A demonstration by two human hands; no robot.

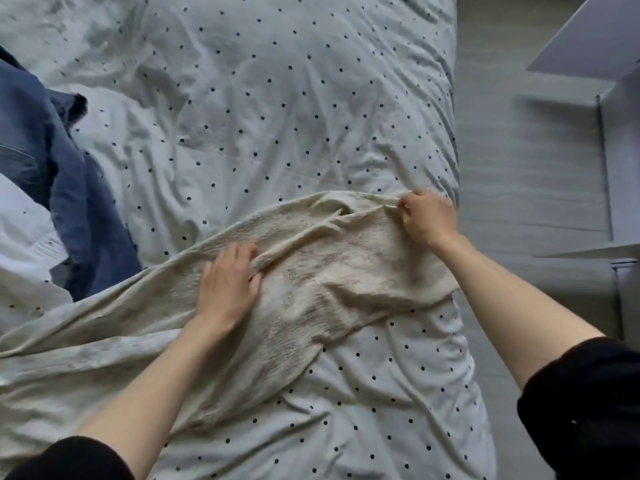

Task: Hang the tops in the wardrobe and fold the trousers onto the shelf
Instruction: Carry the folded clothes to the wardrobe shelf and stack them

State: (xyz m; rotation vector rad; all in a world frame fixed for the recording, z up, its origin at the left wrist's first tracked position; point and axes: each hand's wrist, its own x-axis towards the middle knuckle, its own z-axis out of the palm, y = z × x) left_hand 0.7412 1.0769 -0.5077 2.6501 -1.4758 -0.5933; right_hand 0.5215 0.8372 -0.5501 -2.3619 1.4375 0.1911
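Black sleeves (585,407) frame a cream garment (311,278) spread across the spotted bed (277,116) — seemingly trousers being laid out for folding. The left hand (228,282) pinches a ridge at the garment's middle and the right hand (426,216) clamps its far edge; next comes smoothing it flat — then doubling it over.

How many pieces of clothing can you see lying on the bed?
3, perhaps: a cream garment spread across the middle under both hands, blue jeans at the left edge, and something white beside them. More may lie out of view to the left.
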